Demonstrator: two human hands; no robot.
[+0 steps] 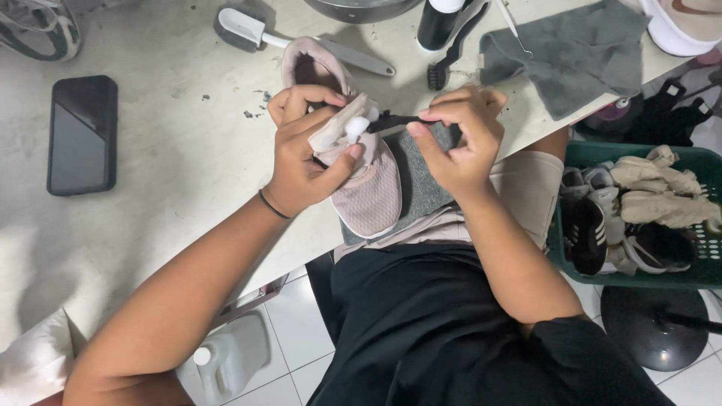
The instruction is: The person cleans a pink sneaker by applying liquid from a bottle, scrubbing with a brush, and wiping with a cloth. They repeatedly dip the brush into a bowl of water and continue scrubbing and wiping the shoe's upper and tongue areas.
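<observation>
On the table: pale, mottled top [188, 150], scuffed and flecked with crumbs.
Shoe: soft pink knit shoe [368, 192], rounded toe, lying on a grey cloth [421, 180] at the table edge.
Left hand: left hand [304, 154] wraps the shoe's tongue.
Right hand: right hand [459, 139] pinches a thin black brush [395, 120], foam at its tip.
Nearby: flat black phone [83, 135]; green slotted basket [707, 248].

pink knit-mesh shoe [370, 197]: soft cloth, matt, fine weave
white foam [355, 128]: wet-looking, bubbly, on shoe tongue
thin black brush handle [398, 120]: plastic, slight sheen
grey folded cloth [571, 53]: matt, fuzzy
pale table top [180, 143]: smooth, matt, w/ dark specks
black slab phone [81, 134]: glossy glass face
green perforated basket [699, 248]: hard plastic, semi-gloss
</observation>
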